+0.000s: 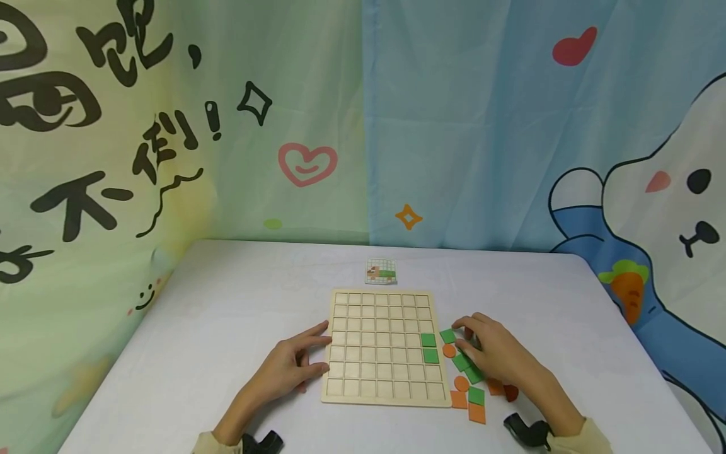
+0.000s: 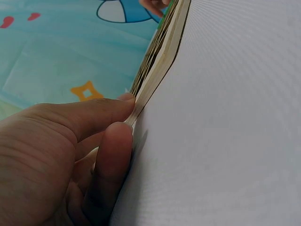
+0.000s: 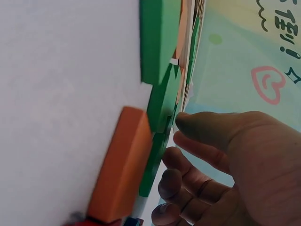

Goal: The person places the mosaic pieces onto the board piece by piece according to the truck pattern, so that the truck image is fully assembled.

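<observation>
A light wooden grid board lies on the table, with two green square tiles in cells of its rightmost column. My left hand touches the board's left edge with thumb and fingertips; the left wrist view shows them right at the board's side. Over loose pieces at the board's right hovers my right hand, fingers loosely bent and spread. Nothing shows between its fingers in the right wrist view. A green tile and an orange disc lie by its fingertips; other green tiles are partly beneath it.
Nearer the front are another orange disc, orange squares, a green tile and a dark red piece. Behind the board stands a small picture card with a gridded pattern. A printed curtain hangs beyond the white table.
</observation>
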{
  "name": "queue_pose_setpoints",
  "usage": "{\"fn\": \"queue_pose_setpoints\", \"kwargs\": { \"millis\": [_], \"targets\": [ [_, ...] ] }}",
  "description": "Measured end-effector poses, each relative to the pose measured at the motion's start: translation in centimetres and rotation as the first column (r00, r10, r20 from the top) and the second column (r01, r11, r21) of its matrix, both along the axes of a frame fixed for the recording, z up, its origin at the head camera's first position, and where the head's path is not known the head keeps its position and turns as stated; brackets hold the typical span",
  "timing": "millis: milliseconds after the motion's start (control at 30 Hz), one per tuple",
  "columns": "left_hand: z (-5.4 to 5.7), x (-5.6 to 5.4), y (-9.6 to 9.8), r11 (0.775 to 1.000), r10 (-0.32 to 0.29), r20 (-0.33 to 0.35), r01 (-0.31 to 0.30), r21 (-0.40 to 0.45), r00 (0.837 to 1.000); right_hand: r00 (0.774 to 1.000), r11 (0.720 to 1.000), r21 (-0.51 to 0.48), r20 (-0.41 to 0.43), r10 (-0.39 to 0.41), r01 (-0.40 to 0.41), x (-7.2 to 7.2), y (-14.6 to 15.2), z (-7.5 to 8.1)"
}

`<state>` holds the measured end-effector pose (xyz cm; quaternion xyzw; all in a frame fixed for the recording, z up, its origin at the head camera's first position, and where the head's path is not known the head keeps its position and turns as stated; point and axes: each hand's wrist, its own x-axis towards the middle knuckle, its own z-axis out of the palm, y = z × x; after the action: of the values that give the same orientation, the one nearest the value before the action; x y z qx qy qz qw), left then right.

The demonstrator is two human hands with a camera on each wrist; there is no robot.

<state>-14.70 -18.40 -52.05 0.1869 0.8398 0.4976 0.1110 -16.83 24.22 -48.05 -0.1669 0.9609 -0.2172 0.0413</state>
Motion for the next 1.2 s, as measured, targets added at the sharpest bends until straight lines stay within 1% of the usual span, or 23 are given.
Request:
{"fn": "queue_pose_setpoints", "kwargs": {
  "millis": [100, 433, 633, 1200],
  "targets": [
    [0.07, 0.01, 0.00, 1.000, 0.001, 0.000, -0.001, -0.001, 1.000, 1.000, 1.000, 0.002, 0.003, 0.001, -0.001, -0.14, -0.07, -0.08],
    [0.02, 0.07, -0.03, 1.000, -0.002, -0.005, 0.002, 0.002, 1.000, 0.999, 0.999, 0.040, 0.052, -0.010, 0.008, -0.13, -0.66, 0.03],
    [0.02, 0.06, -0.03, 1.000, 0.003, -0.004, -0.003, -0.004, 1.000, 0.997, 0.999, 0.046, 0.076, -0.012, 0.009, -0.29, -0.75, 0.08],
    [-0.25, -0.07, -0.09, 1.000, 0.000, -0.014, 0.000, 0.007, 1.000, 0.998, 0.998, 0.061, 0.062, -0.001, -0.002, -0.33, -0.89, 0.10]
  ]
}}
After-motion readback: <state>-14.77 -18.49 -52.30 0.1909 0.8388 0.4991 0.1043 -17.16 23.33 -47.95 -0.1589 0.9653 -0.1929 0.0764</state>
